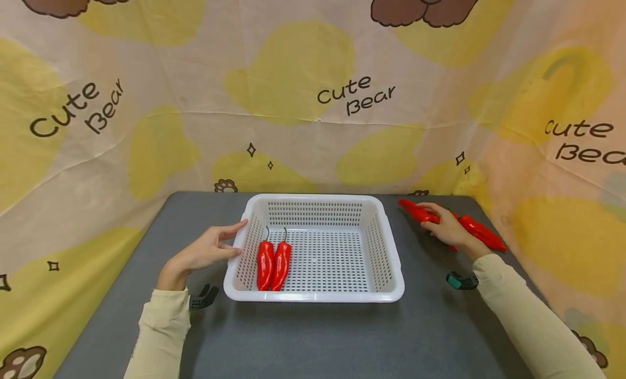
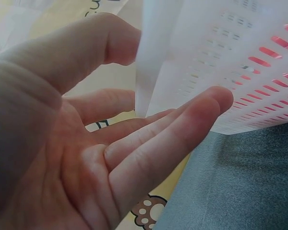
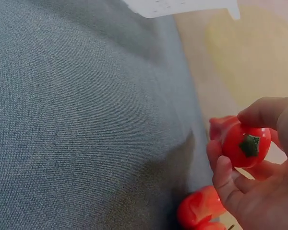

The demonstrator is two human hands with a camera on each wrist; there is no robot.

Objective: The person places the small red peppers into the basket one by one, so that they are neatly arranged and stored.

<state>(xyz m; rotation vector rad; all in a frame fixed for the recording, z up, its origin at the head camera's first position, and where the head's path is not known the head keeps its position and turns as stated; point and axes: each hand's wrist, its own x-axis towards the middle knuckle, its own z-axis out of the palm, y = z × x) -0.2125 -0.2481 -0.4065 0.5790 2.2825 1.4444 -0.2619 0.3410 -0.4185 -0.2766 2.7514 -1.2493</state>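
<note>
A white plastic basket (image 1: 313, 297) with slotted walls stands mid-table, and two red peppers (image 1: 265, 265) lie side by side at its left end, stems pointing away. My left hand (image 1: 205, 249) rests its fingertips against the basket's left side; in the left wrist view the fingers (image 2: 156, 155) reach out along the outer wall, fairly straight. To the right of the basket, my right hand (image 1: 447, 227) grips a red pepper (image 1: 412, 208) between thumb and fingers. Its cut green stem end (image 3: 250, 145) faces the right wrist camera.
Other red peppers (image 1: 481, 233) lie on the table's right side, beside and partly behind my right hand. The grey table (image 1: 313, 341) meets a printed cloth backdrop (image 1: 293, 140) at the back and sides. Dark wrist straps (image 1: 204, 297) sit on both wrists.
</note>
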